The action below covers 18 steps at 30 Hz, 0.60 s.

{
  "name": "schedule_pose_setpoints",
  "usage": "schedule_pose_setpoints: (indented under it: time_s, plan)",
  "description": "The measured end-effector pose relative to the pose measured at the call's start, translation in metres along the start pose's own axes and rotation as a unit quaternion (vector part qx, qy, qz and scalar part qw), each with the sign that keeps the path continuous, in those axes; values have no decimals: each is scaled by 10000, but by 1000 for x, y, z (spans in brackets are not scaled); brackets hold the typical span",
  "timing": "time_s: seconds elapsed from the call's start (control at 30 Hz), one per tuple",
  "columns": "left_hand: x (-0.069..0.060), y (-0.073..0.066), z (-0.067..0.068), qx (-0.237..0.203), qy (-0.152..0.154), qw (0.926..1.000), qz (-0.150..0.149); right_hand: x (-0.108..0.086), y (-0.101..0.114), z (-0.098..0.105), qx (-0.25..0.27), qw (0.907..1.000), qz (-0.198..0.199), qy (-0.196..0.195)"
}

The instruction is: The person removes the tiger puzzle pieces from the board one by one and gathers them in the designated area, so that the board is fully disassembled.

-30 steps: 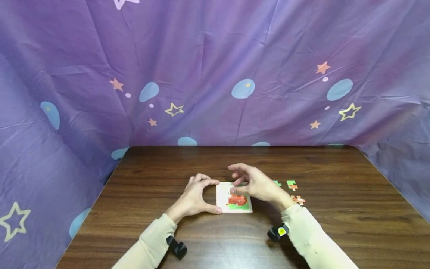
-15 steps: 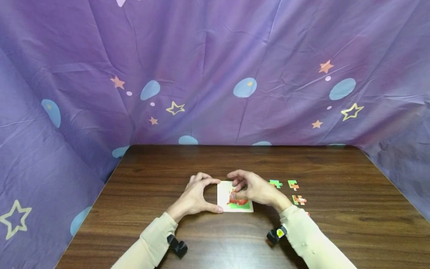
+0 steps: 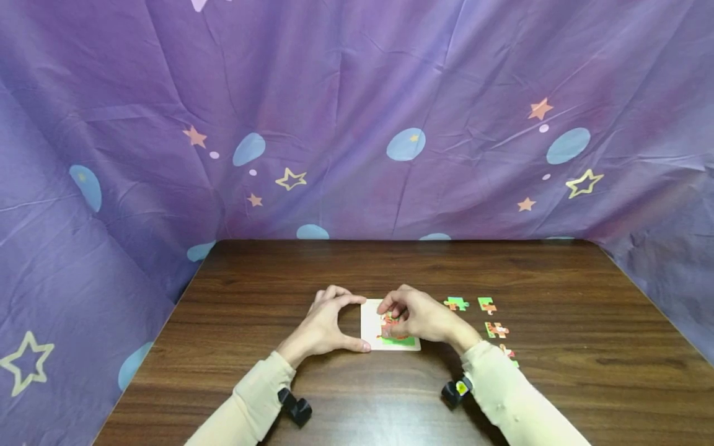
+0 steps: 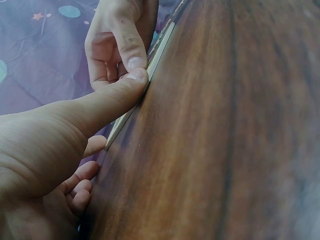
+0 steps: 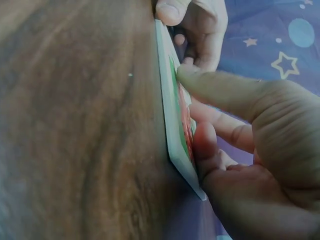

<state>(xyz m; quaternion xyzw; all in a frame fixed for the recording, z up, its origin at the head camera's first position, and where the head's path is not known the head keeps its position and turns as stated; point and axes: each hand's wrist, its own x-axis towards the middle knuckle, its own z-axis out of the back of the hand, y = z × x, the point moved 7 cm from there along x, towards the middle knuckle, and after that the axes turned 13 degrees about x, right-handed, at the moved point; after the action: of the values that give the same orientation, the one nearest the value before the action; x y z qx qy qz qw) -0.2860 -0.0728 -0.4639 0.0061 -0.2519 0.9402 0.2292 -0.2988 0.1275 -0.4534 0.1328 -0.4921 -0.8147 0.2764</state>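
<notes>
Near the centre of the brown tabletop [image 3: 268, 266], a square, white-bordered puzzle board [image 3: 369, 323] lies flat, bearing an orange-red and green picture [image 3: 407, 341]. At its left side, the left hand [image 3: 320, 326] spans the edge, thumb touching the near corner and forefinger the far one; its grip is spread wide, not clenched. From the right, the right hand [image 3: 429, 317] reaches over the board with bent fingers, its thumb at the picture; I cannot tell whether this grip pinches a piece. Farther right lie loose jigsaw pieces: a mostly green piece [image 3: 457, 303] on the far side, a green-and-orange piece [image 3: 486, 305] to its right, an orange-and-white piece [image 3: 496, 330] nearer, and red, white and green bits [image 3: 506, 351] partly hidden by the cream right sleeve [image 3: 519, 393]. Beyond the far edge hangs a purple curtain [image 3: 346, 93].
</notes>
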Motion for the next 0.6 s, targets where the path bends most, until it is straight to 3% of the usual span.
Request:
schedule_pose_setpoints:
  time_s: [0.6]
  plan:
    - [0, 0, 0, 4, 2, 10000, 11, 0, 3, -2, -427, 9990, 71, -55]
